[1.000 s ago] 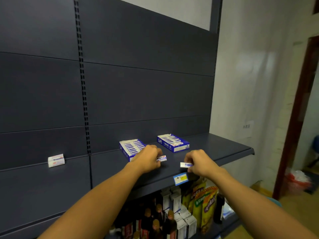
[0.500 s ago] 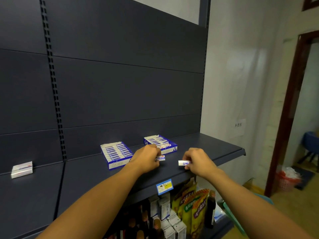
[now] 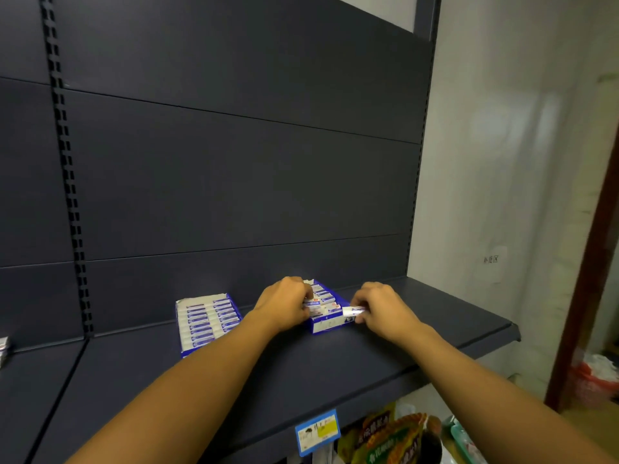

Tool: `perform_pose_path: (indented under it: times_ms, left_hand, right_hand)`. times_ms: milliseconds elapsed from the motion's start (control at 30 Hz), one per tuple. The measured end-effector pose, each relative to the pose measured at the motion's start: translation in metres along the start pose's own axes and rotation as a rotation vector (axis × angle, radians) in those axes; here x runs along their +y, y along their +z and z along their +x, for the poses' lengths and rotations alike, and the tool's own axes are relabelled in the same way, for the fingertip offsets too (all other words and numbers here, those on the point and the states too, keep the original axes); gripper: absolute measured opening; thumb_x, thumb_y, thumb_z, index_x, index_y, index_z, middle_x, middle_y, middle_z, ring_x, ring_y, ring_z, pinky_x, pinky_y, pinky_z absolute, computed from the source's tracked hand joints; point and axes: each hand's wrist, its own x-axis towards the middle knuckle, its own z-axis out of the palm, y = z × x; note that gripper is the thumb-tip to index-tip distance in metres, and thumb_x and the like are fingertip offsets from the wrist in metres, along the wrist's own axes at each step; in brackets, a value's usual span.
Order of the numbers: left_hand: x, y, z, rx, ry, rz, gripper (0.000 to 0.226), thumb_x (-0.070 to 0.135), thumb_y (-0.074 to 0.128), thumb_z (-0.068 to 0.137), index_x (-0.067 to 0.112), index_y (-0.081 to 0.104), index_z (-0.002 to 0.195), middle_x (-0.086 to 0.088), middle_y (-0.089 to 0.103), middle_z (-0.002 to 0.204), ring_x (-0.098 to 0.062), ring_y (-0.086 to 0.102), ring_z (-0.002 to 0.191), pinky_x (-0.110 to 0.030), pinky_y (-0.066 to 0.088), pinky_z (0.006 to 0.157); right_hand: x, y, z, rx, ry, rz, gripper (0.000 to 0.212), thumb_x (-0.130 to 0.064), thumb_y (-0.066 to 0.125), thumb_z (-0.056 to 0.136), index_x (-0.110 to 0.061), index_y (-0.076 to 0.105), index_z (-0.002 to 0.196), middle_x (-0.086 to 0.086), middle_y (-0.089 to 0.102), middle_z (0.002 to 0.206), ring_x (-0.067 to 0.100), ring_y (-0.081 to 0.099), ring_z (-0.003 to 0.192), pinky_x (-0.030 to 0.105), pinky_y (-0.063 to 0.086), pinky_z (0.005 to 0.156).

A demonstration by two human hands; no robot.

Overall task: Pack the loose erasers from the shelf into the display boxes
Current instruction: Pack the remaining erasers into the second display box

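So both hands are up at the dark shelf (image 3: pixel 385 349) right now; the left hand (image 3: pixel 284 304) is curled over the left side of the right display box (image 3: pixel 326 311), fingers bent down into the rows of erasers there, and there's an eraser (image 3: pixel 313 303) right at its fingertips, though honestly I can't tell if it's actually pinched or just being pressed into place; the right hand (image 3: pixel 382 309) is curled too, pinching a loose eraser (image 3: pixel 354 309) between thumb and fingers, held flat and sideways just at the right front corner of that same box, touching or nearly touching its rim.

The other display box (image 3: pixel 207 321) sits to the left on the same shelf, a bit apart from the hands, and it looks full of neat rows of white-and-blue erasers; nobody's touching that one.

Far left edge of the shelf there's a small white box (image 3: pixel 2 346), mostly cut off; a blue price tag (image 3: pixel 317 432) hangs on the shelf's front lip; yellow-green snack bags (image 3: pixel 385 437) show on the level below.
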Motion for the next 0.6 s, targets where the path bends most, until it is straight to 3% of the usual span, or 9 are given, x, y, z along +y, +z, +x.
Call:
perform_pose_path:
  times_ms: [200,600]
  left_hand:
    - [-0.009,0.01,0.026,-0.007,0.0,-0.001,0.037,0.041,0.07,0.09,0.021,0.064,0.121,0.003,0.061,0.119,-0.013,0.059,0.104,-0.034,0.057,0.085]
    - [-0.019,0.023,0.045,-0.027,-0.098,-0.046,0.037,0.032,0.071,0.09,0.019,0.066,0.125,0.001,0.062,0.12,-0.009,0.057,0.098,-0.025,0.052,0.08]
  right_hand:
    - [0.017,0.013,0.031,-0.001,-0.006,0.06,0.026,-0.02,0.078,0.084,-0.02,0.073,0.11,-0.004,0.061,0.108,0.011,0.056,0.102,0.028,0.052,0.087]
    - [0.039,0.041,0.084,-0.059,-0.086,0.173,0.029,-0.026,0.08,0.084,-0.027,0.073,0.112,-0.012,0.06,0.109,0.008,0.058,0.102,0.027,0.054,0.087]
